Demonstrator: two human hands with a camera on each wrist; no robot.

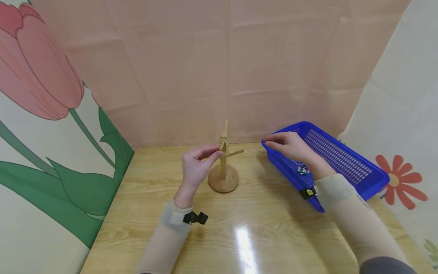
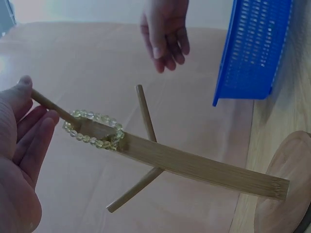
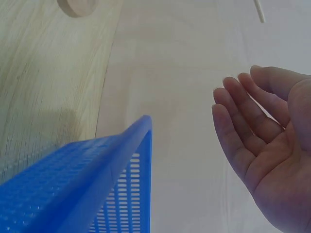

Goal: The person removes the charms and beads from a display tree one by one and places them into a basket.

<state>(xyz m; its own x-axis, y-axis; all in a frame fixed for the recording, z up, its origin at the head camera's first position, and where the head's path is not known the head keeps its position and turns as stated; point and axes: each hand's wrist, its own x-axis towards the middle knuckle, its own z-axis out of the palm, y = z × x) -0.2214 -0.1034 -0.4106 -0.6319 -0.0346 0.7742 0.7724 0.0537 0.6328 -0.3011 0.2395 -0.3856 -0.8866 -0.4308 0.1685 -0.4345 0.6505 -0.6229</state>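
A wooden stand [image 1: 223,167] with a round base and several thin pegs stands upright on the table. A bracelet of pale yellow, clear beads [image 2: 95,141] hangs around the base of one upper peg, against the post. My left hand [image 1: 198,163] pinches the tip of that peg [image 2: 48,104] between thumb and fingers. To the right, my right hand [image 1: 287,144] is over the near left corner of a blue basket [image 1: 342,160], holding nothing. Its fingers are loosely bent and its palm shows bare in the right wrist view.
Inside the blue basket, partly behind my right forearm, lies a small multicoloured beaded item [image 1: 303,170]. The wooden table [image 1: 219,236] ends at a pink cloth backdrop [image 1: 191,76]. Flower-printed panels flank the table on both sides.
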